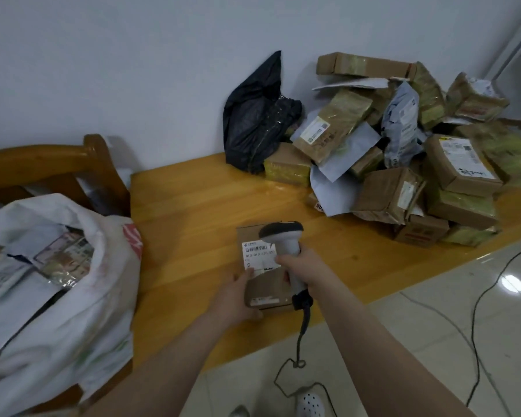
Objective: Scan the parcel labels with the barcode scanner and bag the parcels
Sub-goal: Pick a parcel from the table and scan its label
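Parcel (262, 266) under barcode scanner (285, 242) — both hands busy

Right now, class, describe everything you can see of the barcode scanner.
The barcode scanner is a light grey plastic gun with a dark, wide head. The right hand grips its handle, tilting the head forward and down over the white label on the parcel. A dark cable leaves the handle's base and trails to the floor.

Open tabletop (193, 200) between sack (73, 296) and parcel pile (403, 164)
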